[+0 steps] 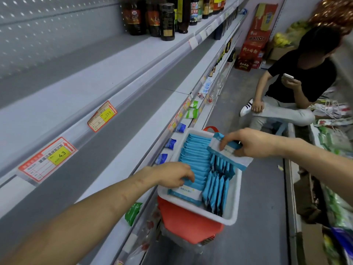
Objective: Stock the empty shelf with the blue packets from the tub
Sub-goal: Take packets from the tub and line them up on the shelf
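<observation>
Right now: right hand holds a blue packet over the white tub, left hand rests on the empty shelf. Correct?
Not the left hand: it is not on the shelf; its fingers are down on the row of packets inside the white tub. The right hand does hold a blue packet over the tub. The head view shows this.

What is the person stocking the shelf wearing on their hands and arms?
Nothing that shows. The left hand and the right hand are bare: no gloves, and no ring or watch is visible. The left forearm and the right forearm are bare too, with no sleeve in view. A few faint lines cross the left one.
</observation>
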Available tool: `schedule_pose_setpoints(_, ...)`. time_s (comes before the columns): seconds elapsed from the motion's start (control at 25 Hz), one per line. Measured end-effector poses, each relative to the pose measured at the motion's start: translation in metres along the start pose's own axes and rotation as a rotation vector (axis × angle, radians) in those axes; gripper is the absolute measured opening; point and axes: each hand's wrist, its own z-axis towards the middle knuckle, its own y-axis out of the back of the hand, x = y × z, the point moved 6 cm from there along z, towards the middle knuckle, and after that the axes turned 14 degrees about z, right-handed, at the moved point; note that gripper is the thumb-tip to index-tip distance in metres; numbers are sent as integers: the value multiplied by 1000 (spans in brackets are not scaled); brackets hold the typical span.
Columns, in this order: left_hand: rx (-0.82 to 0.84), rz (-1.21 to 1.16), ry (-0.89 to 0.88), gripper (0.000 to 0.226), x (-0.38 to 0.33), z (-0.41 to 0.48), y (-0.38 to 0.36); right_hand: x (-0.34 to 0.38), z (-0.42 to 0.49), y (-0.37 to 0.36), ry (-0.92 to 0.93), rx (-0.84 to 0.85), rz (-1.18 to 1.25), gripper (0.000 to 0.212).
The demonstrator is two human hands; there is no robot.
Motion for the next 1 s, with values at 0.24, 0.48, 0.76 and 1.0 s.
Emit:
schedule_pose_setpoints(0.24, 44, 78, -38, 49, 3, 17, -18, -18, -23, -14, -61, 12, 24, 43)
schedule_pose_setpoints(0.48, 78, 59, -108, 44, -5, 18, -26, -20, -25, -19, -63, -5, 89, 44)
schedule_pose_setpoints(0.76, 131, -74, -146, 35, -16, 16, -28, -16, -24, -23, -57, 6, 116, 40)
schedule_pose_setpoints(1.0, 200, -247, -123, 34, -19, 11, -29, -20, -25, -27, -65, 15, 147, 39)
